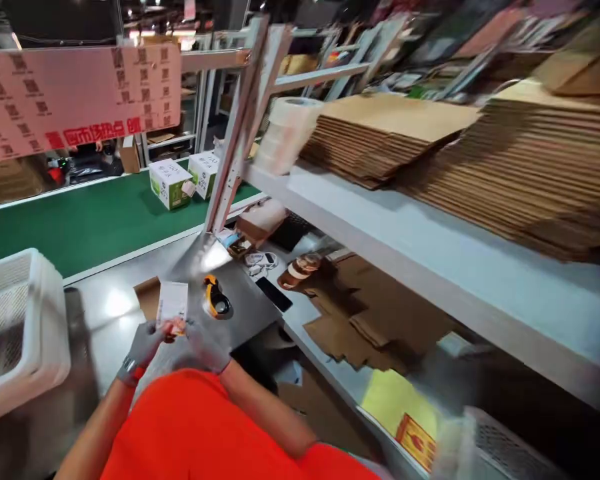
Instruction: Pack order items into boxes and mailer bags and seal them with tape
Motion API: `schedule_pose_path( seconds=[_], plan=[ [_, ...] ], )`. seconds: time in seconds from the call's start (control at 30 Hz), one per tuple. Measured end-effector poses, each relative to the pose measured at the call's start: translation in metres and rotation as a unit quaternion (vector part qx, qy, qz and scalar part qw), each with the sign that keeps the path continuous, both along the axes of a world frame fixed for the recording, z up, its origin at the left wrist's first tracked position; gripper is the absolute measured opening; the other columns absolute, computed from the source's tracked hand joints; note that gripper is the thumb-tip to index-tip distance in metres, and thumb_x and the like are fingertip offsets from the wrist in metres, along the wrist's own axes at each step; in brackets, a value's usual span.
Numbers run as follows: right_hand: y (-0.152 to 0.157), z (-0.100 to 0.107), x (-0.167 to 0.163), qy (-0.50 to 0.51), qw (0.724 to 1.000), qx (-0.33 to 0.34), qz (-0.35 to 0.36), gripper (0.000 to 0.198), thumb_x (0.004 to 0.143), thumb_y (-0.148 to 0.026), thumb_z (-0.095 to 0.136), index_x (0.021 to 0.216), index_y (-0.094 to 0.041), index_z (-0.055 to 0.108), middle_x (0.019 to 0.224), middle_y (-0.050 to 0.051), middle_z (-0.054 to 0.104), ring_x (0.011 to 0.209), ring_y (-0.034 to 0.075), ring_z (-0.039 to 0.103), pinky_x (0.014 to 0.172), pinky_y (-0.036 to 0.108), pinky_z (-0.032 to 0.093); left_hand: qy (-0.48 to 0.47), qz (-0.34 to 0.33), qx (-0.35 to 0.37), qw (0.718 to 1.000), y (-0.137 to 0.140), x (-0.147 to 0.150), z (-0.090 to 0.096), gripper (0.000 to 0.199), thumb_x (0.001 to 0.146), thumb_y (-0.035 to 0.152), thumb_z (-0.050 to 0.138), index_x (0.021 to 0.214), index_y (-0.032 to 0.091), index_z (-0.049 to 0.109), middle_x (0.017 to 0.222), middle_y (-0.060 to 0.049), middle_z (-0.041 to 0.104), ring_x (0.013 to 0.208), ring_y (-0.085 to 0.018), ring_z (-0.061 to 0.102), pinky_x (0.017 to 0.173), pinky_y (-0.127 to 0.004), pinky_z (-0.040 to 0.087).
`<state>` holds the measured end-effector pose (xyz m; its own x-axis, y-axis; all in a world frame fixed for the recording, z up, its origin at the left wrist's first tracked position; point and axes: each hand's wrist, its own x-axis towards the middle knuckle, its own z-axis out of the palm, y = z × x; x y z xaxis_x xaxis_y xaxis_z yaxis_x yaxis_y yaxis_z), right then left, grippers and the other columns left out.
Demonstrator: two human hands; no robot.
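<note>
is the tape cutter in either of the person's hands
No, the tape cutter lies on the metal table, apart from the left hand and right hand, which hold a small white packet.

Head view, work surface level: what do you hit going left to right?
White basket → left hand → small white card held in both hands → right hand → yellow-and-black tape cutter → black phone → tape roll → flat cardboard pieces → yellow sheet.
</note>
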<state>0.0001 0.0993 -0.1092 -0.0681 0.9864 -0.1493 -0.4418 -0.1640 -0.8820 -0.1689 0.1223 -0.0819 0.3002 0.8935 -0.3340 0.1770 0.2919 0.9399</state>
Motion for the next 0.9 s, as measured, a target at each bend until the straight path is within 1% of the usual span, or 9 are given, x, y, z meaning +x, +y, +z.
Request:
schedule_pose_path(
  seconds=[0.1, 0.17, 0.3, 0.37, 0.47, 0.57, 0.67, 0.77, 0.9],
  plan=[
    [0.000, -0.006, 0.017, 0.027, 0.996, -0.051, -0.063, 0.051, 0.072, -0.064, 0.096, 0.092, -0.022, 0.078, 0.087, 0.006, 0.080, 0.083, 0.025, 0.072, 0.079, 0.039, 0.061, 0.004, -0.086, -0.018, 0.996, 0.000, -0.003, -0.001, 0.053, 0.068, 0.072, 0.094, 0.070, 0.022, 0.079, 0.080, -0.011, 0.082, 0.075, -0.027, 0.076, 0.074, -0.040, 0.063],
    [0.001, -0.009, 0.029, 0.014, 0.995, -0.067, -0.079, 0.044, 0.073, -0.059, 0.095, 0.087, -0.021, 0.077, 0.085, 0.006, 0.081, 0.078, 0.023, 0.070, 0.075, 0.037, 0.059, 0.010, -0.097, -0.026, 0.995, 0.000, -0.015, -0.005, 0.052, 0.066, 0.070, 0.096, 0.068, 0.021, 0.079, 0.076, -0.009, 0.081, 0.069, -0.023, 0.071, 0.069, -0.036, 0.059],
    [0.000, -0.014, 0.037, -0.025, 0.996, -0.074, -0.037, 0.041, 0.071, -0.054, 0.096, 0.092, -0.020, 0.085, 0.096, 0.008, 0.087, 0.090, 0.027, 0.078, 0.083, 0.038, 0.061, -0.048, 0.064, -0.016, 0.997, 0.007, -0.034, -0.014, 0.059, 0.067, 0.075, 0.092, 0.065, 0.021, 0.069, 0.068, -0.005, 0.073, 0.066, -0.019, 0.065, 0.065, -0.031, 0.054],
    [0.000, -0.018, 0.027, -0.013, 0.997, -0.075, -0.028, 0.046, 0.069, -0.057, 0.096, 0.097, -0.021, 0.087, 0.105, 0.009, 0.088, 0.099, 0.030, 0.080, 0.089, 0.041, 0.063, -0.113, 0.128, -0.019, 0.985, 0.008, -0.031, -0.019, 0.059, 0.070, 0.079, 0.087, 0.072, 0.023, 0.068, 0.075, -0.006, 0.076, 0.070, -0.020, 0.067, 0.065, -0.033, 0.055],
    [0.000, -0.024, -0.001, 0.034, 0.996, -0.078, -0.027, 0.047, 0.074, -0.067, 0.091, 0.093, -0.025, 0.084, 0.105, 0.010, 0.088, 0.102, 0.033, 0.081, 0.092, 0.046, 0.065, -0.181, 0.139, -0.029, 0.973, 0.002, -0.014, -0.029, 0.054, 0.075, 0.076, 0.084, 0.091, 0.024, 0.073, 0.101, -0.012, 0.085, 0.085, -0.026, 0.077, 0.076, -0.038, 0.062],
    [-0.001, -0.028, -0.022, 0.039, 0.996, -0.083, 0.006, 0.045, 0.075, -0.069, 0.090, 0.085, -0.026, 0.079, 0.096, 0.010, 0.085, 0.099, 0.032, 0.080, 0.092, 0.046, 0.065, -0.169, 0.187, -0.046, 0.967, -0.007, 0.002, -0.041, 0.053, 0.070, 0.061, 0.090, 0.102, 0.022, 0.075, 0.122, -0.018, 0.086, 0.108, -0.033, 0.082, 0.098, -0.045, 0.067],
    [-0.003, -0.027, -0.025, 0.032, 0.994, -0.092, 0.050, 0.049, 0.076, -0.071, 0.090, 0.088, -0.025, 0.078, 0.091, 0.007, 0.083, 0.095, 0.030, 0.078, 0.089, 0.042, 0.063, -0.126, 0.247, -0.065, 0.959, -0.011, 0.002, -0.049, 0.044, 0.075, 0.054, 0.086, 0.103, 0.022, 0.075, 0.125, -0.018, 0.086, 0.118, -0.035, 0.082, 0.109, -0.050, 0.065],
    [-0.005, -0.024, -0.017, 0.036, 0.992, -0.112, 0.033, 0.050, 0.075, -0.071, 0.092, 0.088, -0.025, 0.078, 0.091, 0.006, 0.082, 0.091, 0.026, 0.076, 0.084, 0.037, 0.060, -0.086, 0.260, -0.073, 0.959, -0.010, -0.007, -0.051, 0.035, 0.082, 0.051, 0.081, 0.103, 0.025, 0.073, 0.127, -0.016, 0.086, 0.125, -0.036, 0.082, 0.110, -0.052, 0.066],
    [-0.007, -0.021, -0.010, 0.029, 0.992, -0.125, 0.021, 0.049, 0.072, -0.066, 0.095, 0.086, -0.023, 0.077, 0.095, 0.006, 0.081, 0.094, 0.025, 0.074, 0.086, 0.035, 0.058, -0.111, 0.264, -0.092, 0.954, -0.008, -0.013, -0.051, 0.034, 0.078, 0.044, 0.085, 0.101, 0.023, 0.073, 0.125, -0.018, 0.087, 0.124, -0.038, 0.083, 0.110, -0.052, 0.066]
  ],
)
